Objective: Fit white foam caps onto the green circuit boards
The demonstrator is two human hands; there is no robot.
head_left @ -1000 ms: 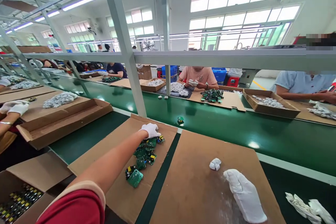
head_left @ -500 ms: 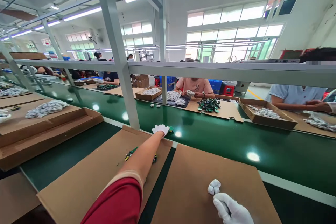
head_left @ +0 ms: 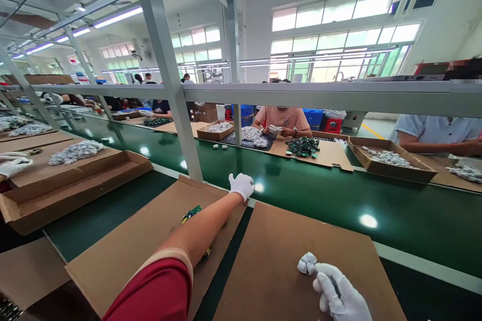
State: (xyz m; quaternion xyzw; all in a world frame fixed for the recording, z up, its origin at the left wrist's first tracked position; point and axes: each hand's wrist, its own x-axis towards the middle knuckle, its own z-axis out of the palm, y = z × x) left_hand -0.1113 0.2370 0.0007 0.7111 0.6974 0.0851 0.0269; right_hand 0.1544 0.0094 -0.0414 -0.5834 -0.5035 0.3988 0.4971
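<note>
My left hand, in a white glove, reaches out over the near edge of the green belt. Its fingers are curled downward, and whatever they hold is hidden. On the right cardboard sheet, my gloved right hand has its thumb and fingers together at a small cluster of white wrapped pieces. Beneath my left arm, a green circuit board lies on the left cardboard sheet. Another small part shows partly from under the forearm.
A grey metal post and crossbar stand ahead. A cardboard tray and a white pile are at left. Across the belt, people sit by green boards and a tray of white pieces.
My left hand has moved slightly right, and the green piece beside it on the belt no longer shows. My right hand has shifted up against the white cluster. The whole view has turned slightly.
</note>
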